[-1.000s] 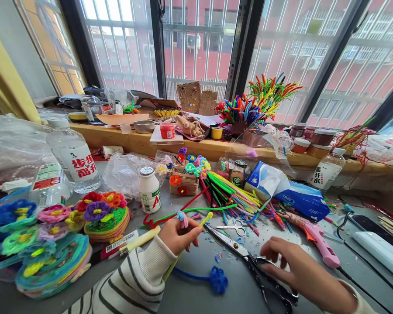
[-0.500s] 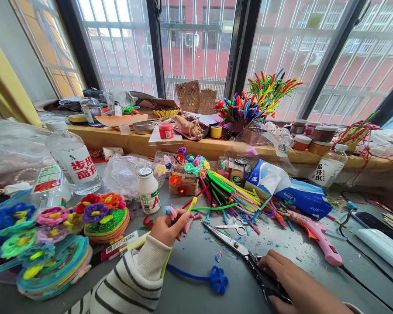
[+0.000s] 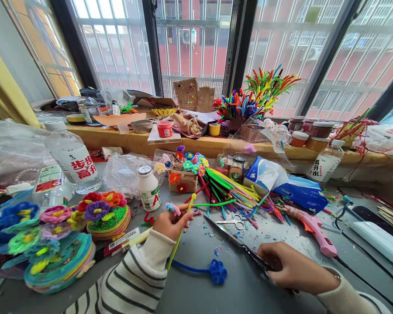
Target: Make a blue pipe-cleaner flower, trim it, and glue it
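At eight o'clock, fuzzy chenille flowers [image 3: 56, 214] with looped petals crowd over coiled, rounded discs [image 3: 63, 266] in teal, yellow and pink. A clear plastic bottle [image 3: 72, 157] stands at nine o'clock, its white label bearing the large red characters 步步高升. Closer in, toward eight, a squat white bottle [image 3: 149, 189] shows a red "A" on a green-and-white label, the next letter partly cut off.

At seven o'clock the left hand [image 3: 172, 222] pinches a thin, plush yellow pipe cleaner [image 3: 192, 201] between thumb and fingers, its bent tip pointing toward one o'clock; a soft pink-and-blue piece [image 3: 173, 208] sits against the fingers. Between five and six, a ruffled blue flower [image 3: 218, 272] lies on the smooth grey table [image 3: 190, 298], its fuzzy stem running toward nine.

Toward four, straight bristly stems [image 3: 231, 187] fan out beside a dark-lidded glass jar [image 3: 236, 171] with a round green Starbucks logo. The right hand [image 3: 290, 266] curls around the black handles of large scissors [image 3: 227, 234], whose slim metal blades point toward ten. Behind it, at four, lies a glossy pink glue gun [image 3: 316, 233]. At three, another clear bottle [image 3: 327, 161] reads 喝开水 in black.
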Demonstrator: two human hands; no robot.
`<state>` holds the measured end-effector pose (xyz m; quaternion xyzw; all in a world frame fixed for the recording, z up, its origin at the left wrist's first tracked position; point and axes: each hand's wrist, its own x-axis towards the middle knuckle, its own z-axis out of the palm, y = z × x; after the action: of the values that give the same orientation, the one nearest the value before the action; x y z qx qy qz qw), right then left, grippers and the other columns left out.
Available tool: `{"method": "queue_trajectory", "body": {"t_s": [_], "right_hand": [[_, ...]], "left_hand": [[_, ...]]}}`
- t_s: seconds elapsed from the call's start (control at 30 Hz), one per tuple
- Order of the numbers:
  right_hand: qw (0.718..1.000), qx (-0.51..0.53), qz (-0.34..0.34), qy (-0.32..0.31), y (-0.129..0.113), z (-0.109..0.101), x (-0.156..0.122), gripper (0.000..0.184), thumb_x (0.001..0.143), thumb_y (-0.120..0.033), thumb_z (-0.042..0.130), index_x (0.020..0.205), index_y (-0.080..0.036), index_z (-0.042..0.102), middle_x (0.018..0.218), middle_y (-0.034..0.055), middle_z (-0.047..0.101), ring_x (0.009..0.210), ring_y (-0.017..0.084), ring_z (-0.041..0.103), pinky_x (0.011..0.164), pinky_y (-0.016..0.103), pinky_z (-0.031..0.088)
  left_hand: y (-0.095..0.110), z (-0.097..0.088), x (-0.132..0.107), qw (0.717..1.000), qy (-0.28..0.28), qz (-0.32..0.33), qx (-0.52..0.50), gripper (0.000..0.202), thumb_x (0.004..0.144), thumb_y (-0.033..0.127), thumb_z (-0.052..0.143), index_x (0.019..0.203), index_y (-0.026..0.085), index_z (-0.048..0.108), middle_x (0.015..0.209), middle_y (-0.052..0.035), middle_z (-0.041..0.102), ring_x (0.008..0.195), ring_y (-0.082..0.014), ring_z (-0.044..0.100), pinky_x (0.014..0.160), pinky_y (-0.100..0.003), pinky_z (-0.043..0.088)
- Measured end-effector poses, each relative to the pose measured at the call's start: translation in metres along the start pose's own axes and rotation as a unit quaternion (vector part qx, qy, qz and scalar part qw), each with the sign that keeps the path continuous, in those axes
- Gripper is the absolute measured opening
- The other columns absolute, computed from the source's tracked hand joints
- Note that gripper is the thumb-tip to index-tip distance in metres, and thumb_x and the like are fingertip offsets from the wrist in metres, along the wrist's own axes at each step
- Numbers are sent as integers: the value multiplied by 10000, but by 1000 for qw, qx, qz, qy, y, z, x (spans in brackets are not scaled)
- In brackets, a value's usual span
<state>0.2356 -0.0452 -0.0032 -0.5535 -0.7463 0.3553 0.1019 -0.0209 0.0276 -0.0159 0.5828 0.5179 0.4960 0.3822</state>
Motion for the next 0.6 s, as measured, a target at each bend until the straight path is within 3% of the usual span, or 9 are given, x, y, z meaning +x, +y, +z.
{"method": "queue_trajectory", "body": {"t_s": [0.17,0.3,0.43,0.6], "right_hand": [[990,130,-27,-37,7,-6,-5,290,628,-442,495,673,-155,482,622,-10,500,574,114,452,515,200,354],[965,239,-100,-46,5,-11,-9,474,576,-569,469,793,-149,505,796,58,542,738,186,498,652,269,384],[942,315,-98,-65,0,-12,-11,577,531,-583,499,918,-155,491,928,101,521,864,229,482,750,322,364],[915,377,-86,-116,-9,-12,-15,600,511,-535,554,992,-184,476,1021,105,492,939,235,447,785,320,348]], "left_hand": [[12,0,-2,995,-24,-60,-76,297,517,358,586,658,99,549,499,-29,588,365,-101,499,364,-224,403],[20,-2,-3,974,-108,-121,-157,293,534,370,574,629,93,560,478,-30,591,349,-93,503,335,-189,361],[23,-2,-5,934,-193,-165,-250,269,533,348,587,637,101,560,433,-8,585,297,-73,478,305,-166,340],[23,-1,-6,913,-233,-174,-287,231,555,324,581,629,108,550,397,4,579,264,-62,461,277,-145,331]]}}
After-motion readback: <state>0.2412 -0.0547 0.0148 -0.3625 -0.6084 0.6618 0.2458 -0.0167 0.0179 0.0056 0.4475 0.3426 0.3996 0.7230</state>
